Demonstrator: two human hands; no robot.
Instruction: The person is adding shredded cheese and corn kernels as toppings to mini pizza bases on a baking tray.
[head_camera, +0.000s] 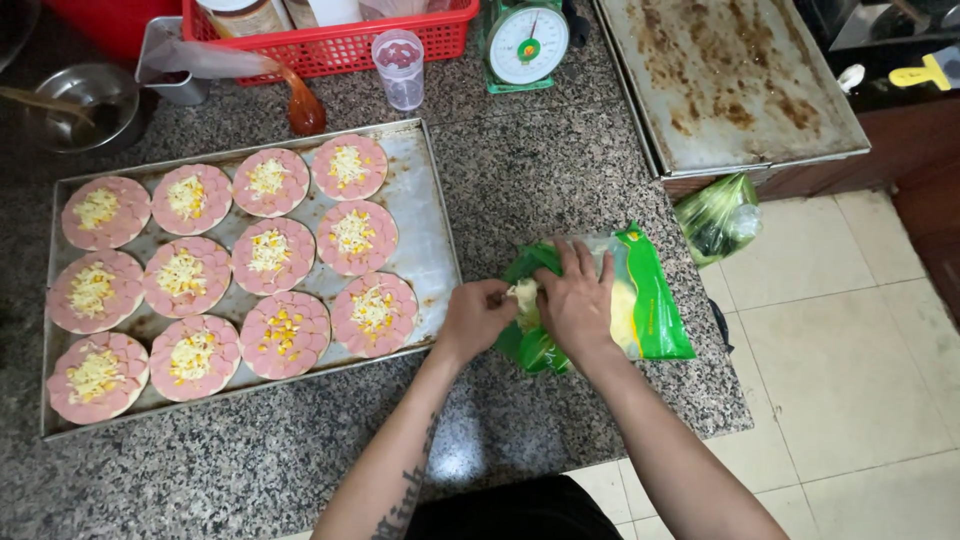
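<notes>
Both hands meet at the green cheese bag (650, 300) on the bench, right of the tray (425, 225): left hand (478, 315) pinching shredded cheese, right hand (575, 300) pressing the bag steady.

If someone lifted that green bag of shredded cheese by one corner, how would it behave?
The green bag looks like thin, crumpled film, so it would probably flop and sag. Its mouth is open under the right hand, so loose shreds might spill.

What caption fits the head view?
Both hands, left and right, pull shredded cheese from a green bag beside a tray.
</notes>
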